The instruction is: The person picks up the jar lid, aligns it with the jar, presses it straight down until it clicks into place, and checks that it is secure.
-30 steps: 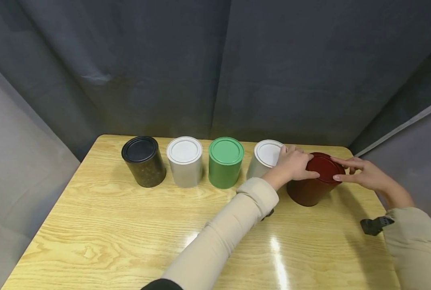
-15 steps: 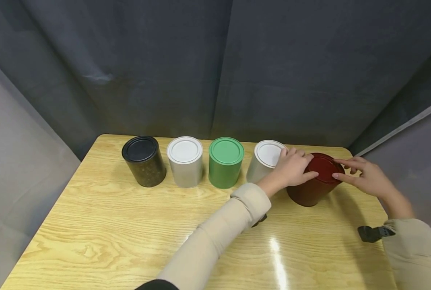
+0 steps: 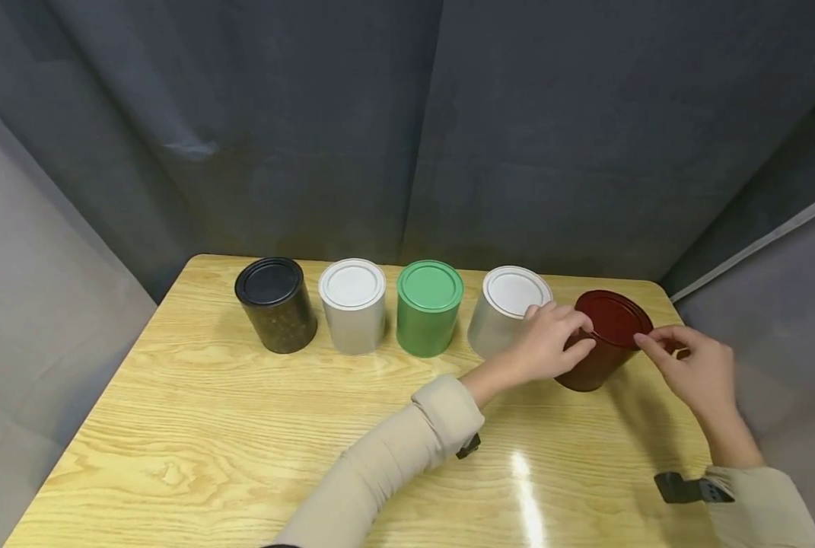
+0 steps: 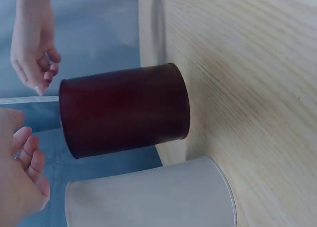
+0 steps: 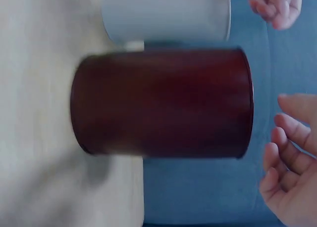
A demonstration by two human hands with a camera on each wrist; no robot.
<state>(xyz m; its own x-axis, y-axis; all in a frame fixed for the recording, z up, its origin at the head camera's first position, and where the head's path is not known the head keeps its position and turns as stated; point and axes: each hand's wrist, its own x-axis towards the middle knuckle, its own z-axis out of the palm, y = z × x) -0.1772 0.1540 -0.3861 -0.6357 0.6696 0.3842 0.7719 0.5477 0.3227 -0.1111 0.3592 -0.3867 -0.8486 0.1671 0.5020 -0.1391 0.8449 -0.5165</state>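
A dark red can (image 3: 611,316) with a lid stands upright at the right end of a row of cans. My left hand (image 3: 549,346) hovers at its left side, fingers loosely bent and holding nothing. Beyond the can's other side, my right hand (image 3: 698,373) has its thumb and fingers loosely curled with nothing in them. The left wrist view shows a gap between the red can (image 4: 124,111) and both hands. From the right wrist, the right-hand fingers (image 5: 287,158) appear off the lid end of the can. Partly behind my left hand is a white-lidded can (image 3: 517,291).
Left of these stand a green can (image 3: 429,320), another white-lidded can (image 3: 352,312) and a black-lidded can (image 3: 275,308). All are near the back edge of the wooden table (image 3: 243,441). Dark curtains (image 3: 297,137) hang behind it, lighter ones at the sides.
Both hands have let go of the red can's lid rim and drawn back toward the front, fingers curling more. The cans keep their places.
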